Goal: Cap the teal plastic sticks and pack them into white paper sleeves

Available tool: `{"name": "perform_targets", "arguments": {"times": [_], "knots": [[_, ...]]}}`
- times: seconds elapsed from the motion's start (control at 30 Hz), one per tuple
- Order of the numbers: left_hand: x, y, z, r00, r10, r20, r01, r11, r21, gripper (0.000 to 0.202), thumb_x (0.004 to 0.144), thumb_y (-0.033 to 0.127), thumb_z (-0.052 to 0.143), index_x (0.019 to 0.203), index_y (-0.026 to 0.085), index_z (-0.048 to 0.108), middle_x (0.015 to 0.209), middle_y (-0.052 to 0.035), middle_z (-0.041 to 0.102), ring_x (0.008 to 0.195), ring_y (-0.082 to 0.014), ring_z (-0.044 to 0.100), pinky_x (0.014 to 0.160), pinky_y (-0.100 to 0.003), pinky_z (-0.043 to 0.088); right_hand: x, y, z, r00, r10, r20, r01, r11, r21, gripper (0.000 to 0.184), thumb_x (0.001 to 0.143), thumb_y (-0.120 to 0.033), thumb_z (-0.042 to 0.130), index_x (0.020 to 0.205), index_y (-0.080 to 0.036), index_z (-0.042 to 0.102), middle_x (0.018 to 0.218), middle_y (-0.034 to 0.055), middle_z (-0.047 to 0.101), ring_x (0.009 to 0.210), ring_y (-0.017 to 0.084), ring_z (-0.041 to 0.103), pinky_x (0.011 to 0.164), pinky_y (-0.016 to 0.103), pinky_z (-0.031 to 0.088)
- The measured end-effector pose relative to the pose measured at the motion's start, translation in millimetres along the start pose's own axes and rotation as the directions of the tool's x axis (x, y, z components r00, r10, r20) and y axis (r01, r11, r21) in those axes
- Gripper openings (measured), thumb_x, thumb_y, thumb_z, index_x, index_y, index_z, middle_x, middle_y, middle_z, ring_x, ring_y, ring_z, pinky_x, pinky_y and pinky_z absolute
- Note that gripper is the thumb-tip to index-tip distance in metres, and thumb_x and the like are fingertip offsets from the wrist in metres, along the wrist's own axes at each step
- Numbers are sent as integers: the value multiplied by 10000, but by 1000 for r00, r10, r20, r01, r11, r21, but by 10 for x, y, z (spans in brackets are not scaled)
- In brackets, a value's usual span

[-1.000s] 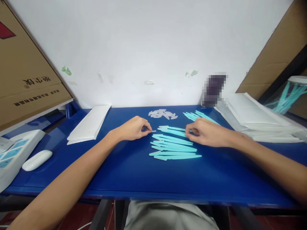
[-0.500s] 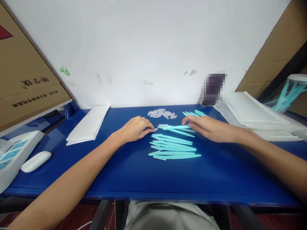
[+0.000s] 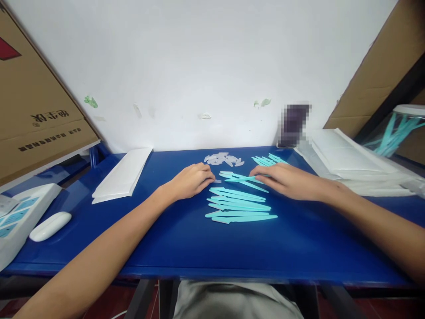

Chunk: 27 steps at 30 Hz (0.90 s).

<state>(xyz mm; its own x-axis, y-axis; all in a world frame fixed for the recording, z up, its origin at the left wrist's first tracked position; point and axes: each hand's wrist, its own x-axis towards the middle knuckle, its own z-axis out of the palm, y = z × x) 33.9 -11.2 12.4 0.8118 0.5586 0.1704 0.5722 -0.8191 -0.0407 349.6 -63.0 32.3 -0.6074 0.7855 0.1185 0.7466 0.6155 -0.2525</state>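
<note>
My left hand [image 3: 192, 180] is closed, its thumb and fingertips pinching a small translucent blade cap [image 3: 218, 181]. Across from it, my right hand [image 3: 285, 180] grips a turquoise eyebrow razor [image 3: 239, 179] by the handle, its head pointing left toward the cap. Cap and razor are apart. Beneath the held razor lie a few others, partly covered by it. Closer to me, several eyebrow razors [image 3: 241, 218] rest in a loose stack of rows, heads to the left. A heap of translucent caps [image 3: 222, 158] lies beyond my hands, and more razors [image 3: 265, 160] lie behind my right hand.
White folded sheets [image 3: 122, 173] lie on the blue table [image 3: 212, 252] at left, near a white oval case [image 3: 50, 226] and a white device [image 3: 29, 208]. Plastic bags [image 3: 345, 155] are stacked at right by a tub of razors [image 3: 395, 133]. A blurred phone [image 3: 292, 126] leans on the wall.
The razor in my right hand has turned a little, its head now lower and nearer the cap. My left hand has shifted slightly right, still pinching the cap.
</note>
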Motion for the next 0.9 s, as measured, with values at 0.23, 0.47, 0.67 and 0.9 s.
{"name": "perform_targets", "arguments": {"times": [0.23, 0.47, 0.67, 0.9], "knots": [[44, 29, 20, 1000, -9, -10, 9, 1000, -10, 346, 1062, 292, 412, 1099, 187, 740, 1030, -94, 704, 929, -233, 642, 808, -345, 453, 11, -45, 34, 998, 32, 60, -33, 999, 15, 449, 1056, -452, 287, 1281, -240, 613, 986, 80, 746, 825, 242, 666, 706, 347, 436], [96, 39, 55, 999, 6, -33, -8, 998, -65, 340, 1060, 299, 427, 1086, 191, 748, 1014, -92, 711, 937, -229, 656, 804, -332, 468, 31, -62, 86, 998, 16, 55, -15, 1000, -16, 410, 1058, -454, 303, 1255, -252, 601, 870, 52, 727, 745, 222, 646, 636, 310, 378], [183, 137, 70, 999, 42, -28, -44, 994, -97, 311, 1034, 226, 448, 1044, 185, 757, 1012, -90, 706, 921, -221, 642, 812, -345, 441, 107, -235, 203, 998, -19, 66, 33, 973, -230, 321, 1066, -381, 295, 1072, -209, 566, 594, 3, 577, 473, 177, 442, 518, 319, 202], [131, -15, 28, 941, -248, -229, 218, 965, -149, 511, 1038, 416, 411, 681, 167, 679, 669, -48, 633, 747, -199, 564, 809, -378, 409, 147, -156, 268, 996, -54, -73, 26, 938, -346, 336, 1030, -376, 408, 871, -188, 638, 836, 81, 673, 682, 195, 579, 601, 316, 306]]}}
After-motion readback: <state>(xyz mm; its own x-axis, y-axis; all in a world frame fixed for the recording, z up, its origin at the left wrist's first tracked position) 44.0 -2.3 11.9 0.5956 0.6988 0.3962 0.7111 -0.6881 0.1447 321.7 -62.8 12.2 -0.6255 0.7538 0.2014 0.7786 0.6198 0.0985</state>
